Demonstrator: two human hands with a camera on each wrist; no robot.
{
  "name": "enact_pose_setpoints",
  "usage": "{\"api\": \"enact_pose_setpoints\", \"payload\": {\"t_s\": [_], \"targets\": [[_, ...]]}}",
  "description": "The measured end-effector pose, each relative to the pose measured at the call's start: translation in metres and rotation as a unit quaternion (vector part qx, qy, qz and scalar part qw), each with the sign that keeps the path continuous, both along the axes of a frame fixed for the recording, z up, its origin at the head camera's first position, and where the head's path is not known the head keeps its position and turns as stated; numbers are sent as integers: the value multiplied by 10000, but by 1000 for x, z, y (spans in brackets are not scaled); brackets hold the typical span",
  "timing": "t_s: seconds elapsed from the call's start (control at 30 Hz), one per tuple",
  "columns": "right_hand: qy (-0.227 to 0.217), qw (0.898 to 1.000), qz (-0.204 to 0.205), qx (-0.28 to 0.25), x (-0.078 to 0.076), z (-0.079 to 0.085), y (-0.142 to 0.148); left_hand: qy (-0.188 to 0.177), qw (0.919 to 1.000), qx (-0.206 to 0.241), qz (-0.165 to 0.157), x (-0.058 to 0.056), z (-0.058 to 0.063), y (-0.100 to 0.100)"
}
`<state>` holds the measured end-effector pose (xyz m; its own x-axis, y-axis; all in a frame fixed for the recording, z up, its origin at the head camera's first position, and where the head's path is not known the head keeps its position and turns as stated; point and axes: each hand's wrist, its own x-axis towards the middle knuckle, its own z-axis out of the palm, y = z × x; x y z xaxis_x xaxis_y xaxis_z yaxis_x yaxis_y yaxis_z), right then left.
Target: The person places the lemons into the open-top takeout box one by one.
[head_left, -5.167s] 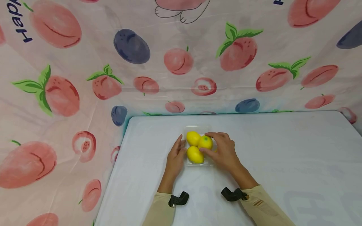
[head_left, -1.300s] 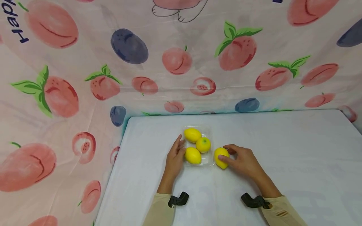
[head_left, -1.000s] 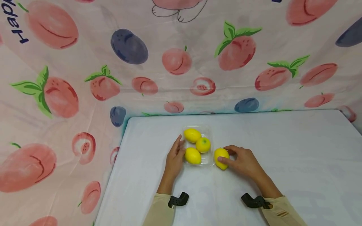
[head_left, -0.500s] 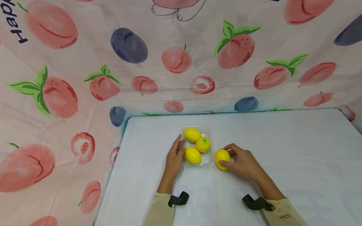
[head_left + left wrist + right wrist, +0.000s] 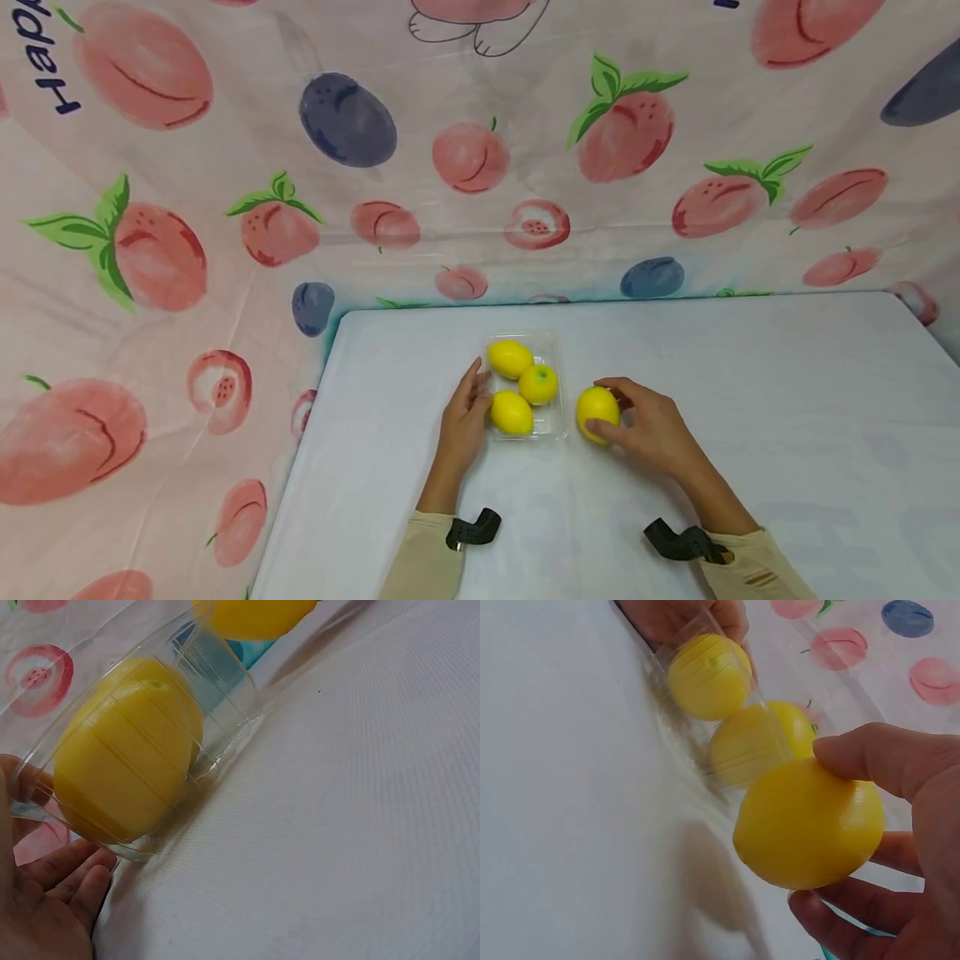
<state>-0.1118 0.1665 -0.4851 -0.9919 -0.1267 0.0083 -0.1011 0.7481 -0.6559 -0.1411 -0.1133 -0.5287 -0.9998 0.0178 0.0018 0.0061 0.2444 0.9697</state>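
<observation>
In the head view, my right hand (image 5: 648,425) holds a yellow lemon (image 5: 596,410) between thumb and fingers, just right of a clear plastic container (image 5: 551,429). The right wrist view shows this lemon (image 5: 802,825) lifted off the table, its shadow lying apart below. Three lemons lie in the container: one at the back (image 5: 510,358), one with a greenish end at the right (image 5: 538,384), one in front (image 5: 512,413). My left hand (image 5: 461,425) rests against the container's left side with fingers loosely extended. The left wrist view shows its fingers (image 5: 64,874) beside the transparent wall.
A white-covered table (image 5: 750,417) lies under everything. Behind and to the left hangs a pale curtain (image 5: 420,100) printed with peaches. Black wrist-worn devices sit on the left sleeve (image 5: 420,550) and the right sleeve (image 5: 757,567).
Earlier my right hand was over the container; it then moved to the lemon beside it. In the last half second the held lemon has shifted slightly right and away from me. The left hand stays put.
</observation>
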Motion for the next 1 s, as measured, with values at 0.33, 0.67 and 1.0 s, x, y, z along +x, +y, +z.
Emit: {"api": "enact_pose_setpoints", "payload": {"t_s": [0.33, 0.67, 1.0], "targets": [[549, 9962, -234, -633, 5, 9, -11, 24, 10000, -6, -33, 1, -1, -3], [801, 9911, -223, -1041, 7, 17, -34, 12, 10000, -23, -69, 2, 1, -5], [1327, 9866, 166, -933, 8, 5, -56, -19, 10000, -2, -97, 3, -2, -6]]}}
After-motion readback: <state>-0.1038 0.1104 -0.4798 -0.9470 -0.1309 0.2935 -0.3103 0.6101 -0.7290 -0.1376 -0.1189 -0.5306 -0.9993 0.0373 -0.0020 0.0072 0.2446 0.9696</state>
